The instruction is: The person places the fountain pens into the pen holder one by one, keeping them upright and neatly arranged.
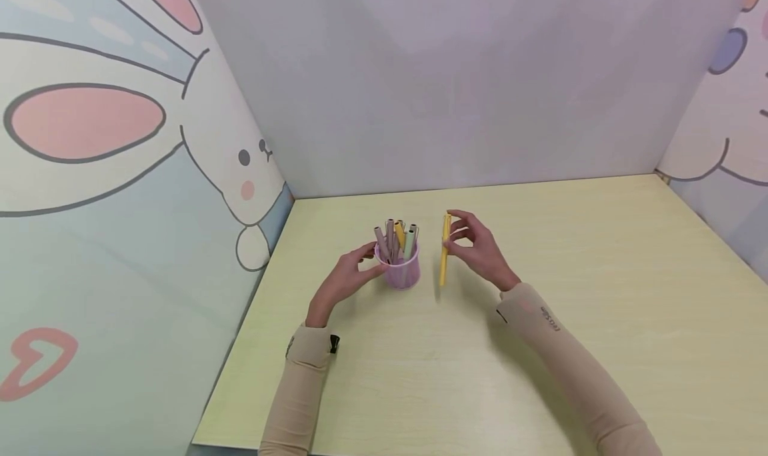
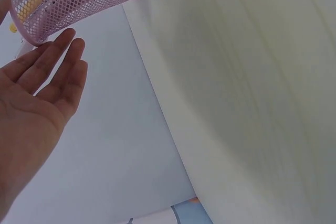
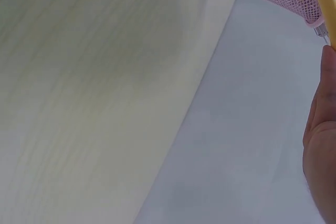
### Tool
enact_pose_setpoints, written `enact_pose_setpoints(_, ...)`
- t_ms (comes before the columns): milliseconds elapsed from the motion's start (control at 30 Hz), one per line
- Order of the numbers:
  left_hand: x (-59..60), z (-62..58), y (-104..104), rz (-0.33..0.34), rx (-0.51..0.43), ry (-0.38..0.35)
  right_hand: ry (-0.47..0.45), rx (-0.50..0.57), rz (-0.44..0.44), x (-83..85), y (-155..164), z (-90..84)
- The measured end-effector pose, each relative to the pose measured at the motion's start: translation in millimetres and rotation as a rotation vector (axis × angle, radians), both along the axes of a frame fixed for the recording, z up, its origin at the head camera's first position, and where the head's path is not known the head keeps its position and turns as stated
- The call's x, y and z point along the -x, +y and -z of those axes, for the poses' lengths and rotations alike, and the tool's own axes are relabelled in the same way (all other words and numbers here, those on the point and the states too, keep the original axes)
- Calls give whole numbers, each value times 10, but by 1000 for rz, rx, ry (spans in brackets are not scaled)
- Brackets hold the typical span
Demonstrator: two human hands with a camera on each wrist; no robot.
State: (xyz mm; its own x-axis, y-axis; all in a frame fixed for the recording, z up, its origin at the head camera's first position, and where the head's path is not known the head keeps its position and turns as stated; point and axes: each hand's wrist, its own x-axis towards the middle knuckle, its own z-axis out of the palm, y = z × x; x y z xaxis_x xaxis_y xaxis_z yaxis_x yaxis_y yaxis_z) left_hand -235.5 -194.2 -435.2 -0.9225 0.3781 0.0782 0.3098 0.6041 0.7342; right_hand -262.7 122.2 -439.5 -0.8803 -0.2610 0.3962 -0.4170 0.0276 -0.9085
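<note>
A pink mesh pen holder [image 1: 403, 277] stands upright on the table, with several pens [image 1: 392, 239] in it, mostly mauve, one yellow and one pale green. My left hand [image 1: 348, 275] holds it at the left side of its rim, thumb in front and fingers behind; in the left wrist view, the other fingers [image 2: 63, 77] extend loosely beside the mesh. To the right of the holder, my right hand [image 1: 480, 248] pinches a yellow pen [image 1: 445, 253] near its upper part, upright and apart from the holder. The right wrist view shows only part of that pen.
The pale wood-look table [image 1: 588, 296] extends widely to the right and toward me. A plain light wall [image 1: 456, 96] rises behind it. At the left stands a wall panel [image 1: 120, 256] with a rabbit drawing, and another printed panel [image 1: 708, 129] is at the right.
</note>
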Motion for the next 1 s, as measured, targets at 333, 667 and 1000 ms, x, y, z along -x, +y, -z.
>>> enact_pose_setpoints(333, 16, 11, -41, 1, -8, -5, 69, -2, 5, -120, -84, -240)
enact_pose_setpoints(667, -3, 1, -74, -1, 2, -7, 93, -25, 24, -233, -177, -428)
enact_pose_setpoints(1000, -36, -24, -88, -1, -3, -9, 92, -21, 28, -254, -235, -450)
